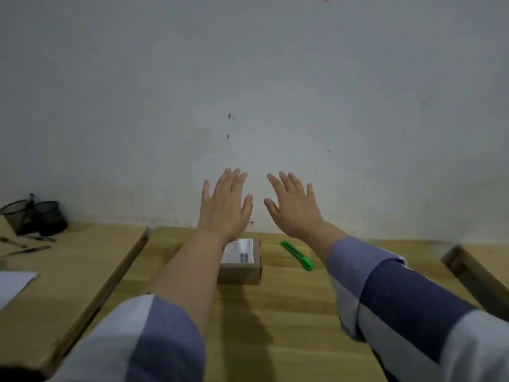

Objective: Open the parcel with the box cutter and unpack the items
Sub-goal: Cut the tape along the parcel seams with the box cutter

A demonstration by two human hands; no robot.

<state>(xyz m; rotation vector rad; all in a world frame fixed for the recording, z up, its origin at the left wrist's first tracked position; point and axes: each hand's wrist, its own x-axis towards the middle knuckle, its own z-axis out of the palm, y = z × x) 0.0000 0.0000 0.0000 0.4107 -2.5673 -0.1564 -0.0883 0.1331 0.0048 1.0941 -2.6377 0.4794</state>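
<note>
A small brown cardboard parcel point(242, 267) with a white label on top lies on the wooden table point(289, 312), closed. A green box cutter point(297, 256) rests on the table just right of it, angled. My left hand point(224, 206) and my right hand point(293, 206) are raised in front of the wall, above and beyond the parcel, backs toward me, fingers spread. Neither hand holds or touches anything. My left forearm covers the parcel's left edge.
A second wooden table point(63, 271) stands at the left with two black mesh pen cups point(35, 217), a few pens point(30, 250) and a white paper sheet point(12, 285). Another table's corner point(479, 274) shows at the right. A white wall rises behind.
</note>
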